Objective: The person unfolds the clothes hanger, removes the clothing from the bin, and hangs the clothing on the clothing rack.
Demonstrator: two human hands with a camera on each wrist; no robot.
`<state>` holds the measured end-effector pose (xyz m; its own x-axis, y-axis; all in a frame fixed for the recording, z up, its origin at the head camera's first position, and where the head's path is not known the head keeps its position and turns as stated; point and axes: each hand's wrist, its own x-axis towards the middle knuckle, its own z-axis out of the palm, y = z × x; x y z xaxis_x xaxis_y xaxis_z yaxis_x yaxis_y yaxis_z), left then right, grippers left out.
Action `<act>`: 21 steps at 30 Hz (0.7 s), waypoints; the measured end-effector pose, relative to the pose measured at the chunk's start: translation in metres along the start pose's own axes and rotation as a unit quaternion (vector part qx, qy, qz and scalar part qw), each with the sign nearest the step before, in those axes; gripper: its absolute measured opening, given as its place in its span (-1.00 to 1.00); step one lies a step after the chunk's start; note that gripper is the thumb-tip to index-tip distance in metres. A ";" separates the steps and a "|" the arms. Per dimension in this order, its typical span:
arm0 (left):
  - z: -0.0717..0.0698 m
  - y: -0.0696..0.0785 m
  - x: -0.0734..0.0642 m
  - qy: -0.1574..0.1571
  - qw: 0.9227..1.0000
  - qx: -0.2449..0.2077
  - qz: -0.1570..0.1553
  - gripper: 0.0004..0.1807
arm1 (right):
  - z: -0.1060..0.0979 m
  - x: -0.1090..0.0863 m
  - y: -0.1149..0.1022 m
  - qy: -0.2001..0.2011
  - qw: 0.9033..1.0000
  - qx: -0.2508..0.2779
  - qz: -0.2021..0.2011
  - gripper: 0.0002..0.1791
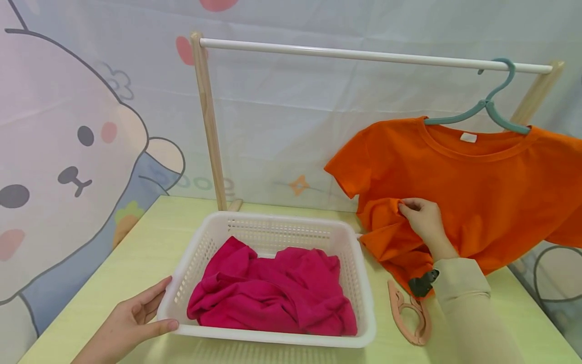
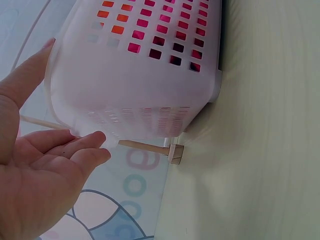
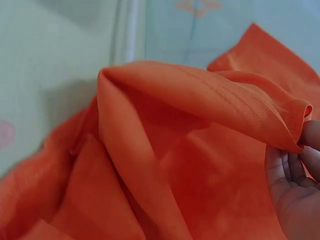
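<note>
An orange T-shirt (image 1: 482,192) hangs by its neck from a blue-green hanger (image 1: 486,103) hooked on the white rail. My right hand (image 1: 425,220) pinches a folded bit of the shirt's lower left part; the right wrist view shows the cloth (image 3: 200,100) drawn up between thumb and fingers. On the left, my left hand (image 1: 129,316) touches the front left corner of a white plastic basket (image 1: 273,336), thumb at the front rim and fingers along the left side, loosely spread. Crumpled magenta cloth (image 1: 277,293) lies in the basket.
A folded pinkish-orange hanger (image 1: 411,318) lies on the table right of the basket, partly under the shirt. The wooden post (image 1: 209,121) of the rack stands behind the basket. A printed cloth backdrop (image 1: 282,126) hangs behind the table (image 1: 132,253).
</note>
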<state>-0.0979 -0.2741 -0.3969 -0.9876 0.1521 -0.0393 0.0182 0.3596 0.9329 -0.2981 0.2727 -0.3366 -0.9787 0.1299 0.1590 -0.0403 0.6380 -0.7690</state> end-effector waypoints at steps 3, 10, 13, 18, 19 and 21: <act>0.000 0.000 0.000 0.000 1.000 -0.003 0.004 -0.11 | -0.006 0.006 0.000 -0.002 1.000 0.005 0.027 -0.53; 0.000 -0.001 -0.001 0.003 1.000 -0.009 0.013 -0.12 | -0.007 0.013 0.004 -0.034 0.999 -0.020 0.026 -0.55; 0.000 -0.001 -0.001 0.004 1.000 -0.010 0.019 -0.13 | -0.003 0.013 0.006 -0.052 0.998 -0.021 0.021 -0.56; 0.001 -0.002 -0.001 0.004 1.000 -0.018 0.025 -0.13 | 0.004 0.013 0.008 -0.062 0.998 -0.015 0.019 -0.53; 0.001 -0.003 -0.001 0.004 0.999 -0.020 0.026 -0.13 | 0.005 0.013 0.007 -0.061 0.998 -0.015 0.019 -0.53; 0.000 -0.003 -0.002 0.004 0.999 -0.020 0.026 -0.13 | 0.006 0.013 0.005 -0.064 0.998 -0.014 0.019 -0.53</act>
<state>-0.0963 -0.2750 -0.3998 -0.9867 0.1619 0.0120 0.0630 0.3137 0.9474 -0.3118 0.2734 -0.3421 -0.9972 0.0579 0.0480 0.0017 0.6550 -0.7557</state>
